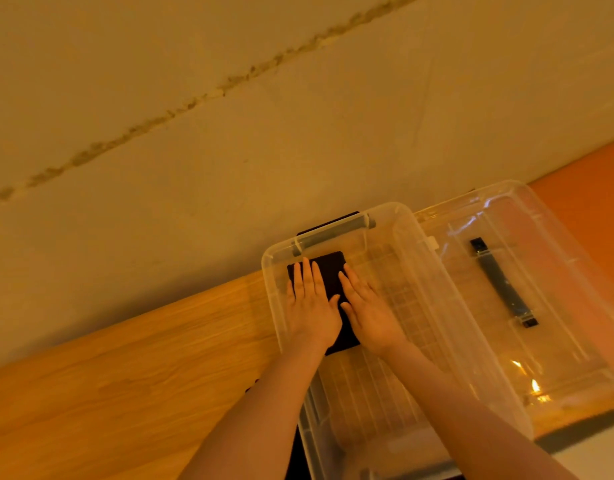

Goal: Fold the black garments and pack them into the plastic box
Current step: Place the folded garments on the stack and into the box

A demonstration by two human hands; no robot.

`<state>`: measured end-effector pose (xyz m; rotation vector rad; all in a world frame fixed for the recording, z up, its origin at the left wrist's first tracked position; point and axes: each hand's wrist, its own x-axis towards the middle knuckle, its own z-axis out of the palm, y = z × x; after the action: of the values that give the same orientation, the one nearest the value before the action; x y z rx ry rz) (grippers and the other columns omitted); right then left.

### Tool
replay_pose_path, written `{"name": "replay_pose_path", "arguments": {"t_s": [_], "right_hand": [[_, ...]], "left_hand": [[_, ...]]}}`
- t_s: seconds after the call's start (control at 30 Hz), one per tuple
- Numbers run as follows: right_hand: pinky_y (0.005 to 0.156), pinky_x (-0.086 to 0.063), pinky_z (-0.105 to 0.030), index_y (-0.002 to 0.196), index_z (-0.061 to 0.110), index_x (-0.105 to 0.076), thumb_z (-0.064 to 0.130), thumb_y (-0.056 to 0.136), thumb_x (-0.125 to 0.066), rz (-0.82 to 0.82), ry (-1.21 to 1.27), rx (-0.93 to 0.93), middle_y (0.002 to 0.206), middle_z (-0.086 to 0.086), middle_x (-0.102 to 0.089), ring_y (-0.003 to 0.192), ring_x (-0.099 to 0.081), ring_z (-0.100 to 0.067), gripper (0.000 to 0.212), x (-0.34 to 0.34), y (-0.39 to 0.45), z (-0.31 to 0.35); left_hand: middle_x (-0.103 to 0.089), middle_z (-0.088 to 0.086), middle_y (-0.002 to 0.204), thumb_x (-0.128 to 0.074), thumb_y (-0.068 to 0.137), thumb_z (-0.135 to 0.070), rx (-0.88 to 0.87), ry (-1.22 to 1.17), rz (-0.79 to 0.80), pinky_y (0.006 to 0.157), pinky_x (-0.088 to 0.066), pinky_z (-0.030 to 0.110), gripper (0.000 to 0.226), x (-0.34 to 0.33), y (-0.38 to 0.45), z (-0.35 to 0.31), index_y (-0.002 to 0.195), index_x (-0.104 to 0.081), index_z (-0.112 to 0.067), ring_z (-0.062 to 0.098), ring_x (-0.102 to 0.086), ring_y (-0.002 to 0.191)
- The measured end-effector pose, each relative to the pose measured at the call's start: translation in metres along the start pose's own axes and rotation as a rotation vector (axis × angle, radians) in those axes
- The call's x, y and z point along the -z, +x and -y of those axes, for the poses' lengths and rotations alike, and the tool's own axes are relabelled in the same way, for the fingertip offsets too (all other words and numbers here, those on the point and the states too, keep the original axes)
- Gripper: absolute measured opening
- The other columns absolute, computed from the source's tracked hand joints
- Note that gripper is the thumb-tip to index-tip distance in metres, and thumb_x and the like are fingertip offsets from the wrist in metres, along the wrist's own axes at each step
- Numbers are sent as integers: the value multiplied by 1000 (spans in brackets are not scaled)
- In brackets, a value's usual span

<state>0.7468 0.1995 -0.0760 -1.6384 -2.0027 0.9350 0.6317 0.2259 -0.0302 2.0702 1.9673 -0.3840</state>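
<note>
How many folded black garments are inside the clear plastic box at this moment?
1. The folded black garment lies flat in the far left corner of the plastic box, under the left hand and right hand. Nothing else dark shows inside.

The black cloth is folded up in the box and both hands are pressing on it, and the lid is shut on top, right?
Not quite. The head view shows the lid off, lying beside the box. The rest holds.

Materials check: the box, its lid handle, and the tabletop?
Box: clear glossy plastic, since the grid floor and the black garment show through its walls. Lid handle: dark strap, likely matte plastic or rubber; hard to tell. Tabletop: wood-grain surface, smooth; solid wood or laminate is open.
</note>
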Motion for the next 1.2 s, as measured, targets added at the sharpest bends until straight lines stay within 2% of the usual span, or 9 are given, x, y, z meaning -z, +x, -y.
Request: {"name": "replay_pose_path", "arguments": {"t_s": [0.13,0.3,0.5,0.83,0.9,0.97,1.07,1.13,1.2], "right_hand": [[116,-6,-31,141,22,2,69,72,23,71,-73,-27,148,14,7,140,4,-3,87,-1,-7,-2],[113,0,-27,147,19,-2,74,59,34,102,-138,-72,145,15,13,136,11,-1,111,7,-3,3],[111,3,-21,147,17,-8,61,77,5,-29,-95,-67,144,14,7,137,8,-2,84,20,-20,47],[114,3,-26,147,16,-15,56,85,-6,-46,-132,20,155,4,-9,136,8,-3,74,-11,-46,121],[118,-4,-34,145,12,-24,37,98,-30,-95,-155,81,153,-1,-18,137,1,-7,54,-14,-55,140],[116,-19,-45,138,7,-39,12,92,-50,-156,-183,245,147,-8,-35,138,-17,-15,47,-21,-71,166],[106,-34,-42,129,6,-50,10,76,-66,-141,-301,406,138,-11,-48,131,-39,-23,55,-64,-103,198],[112,-29,-39,139,6,-36,17,85,-60,-23,-364,233,149,-10,-26,138,-20,-22,59,-100,-124,202],[118,-6,-38,147,7,-11,26,99,-31,76,-346,-92,148,-5,10,141,7,-23,55,-126,-139,182]], "left_hand": [[27,12,151,-16,99,-41,-11,65,-14,112,18,40,66,-2,-1,3,132,31,-8,21,29,136],[24,12,152,-12,99,-44,-14,168,26,112,15,46,66,16,0,-1,139,24,-7,25,23,141],[23,4,150,-18,98,-44,-56,-39,-238,110,18,41,64,37,-55,39,146,11,-14,21,25,138],[8,10,156,-21,98,-42,135,-188,-98,113,12,43,63,-22,-123,132,148,3,-10,25,11,144],[4,9,156,-24,99,-41,199,-347,-76,114,8,40,63,-35,-131,146,148,0,-10,25,5,144],[-8,8,155,-28,99,-39,263,-562,-34,116,-4,38,61,-43,-143,155,147,-9,-7,26,-8,144],[-28,4,148,-35,99,-37,352,-1153,103,112,-24,35,55,-60,-161,162,144,-25,-7,25,-30,136],[-32,4,149,-37,96,-45,431,-1532,274,112,-29,40,59,-71,-168,163,146,-25,-16,22,-35,134],[-37,3,146,-38,94,-49,499,-1671,356,111,-31,39,59,-77,-169,163,144,-30,-19,20,-39,132]]}}
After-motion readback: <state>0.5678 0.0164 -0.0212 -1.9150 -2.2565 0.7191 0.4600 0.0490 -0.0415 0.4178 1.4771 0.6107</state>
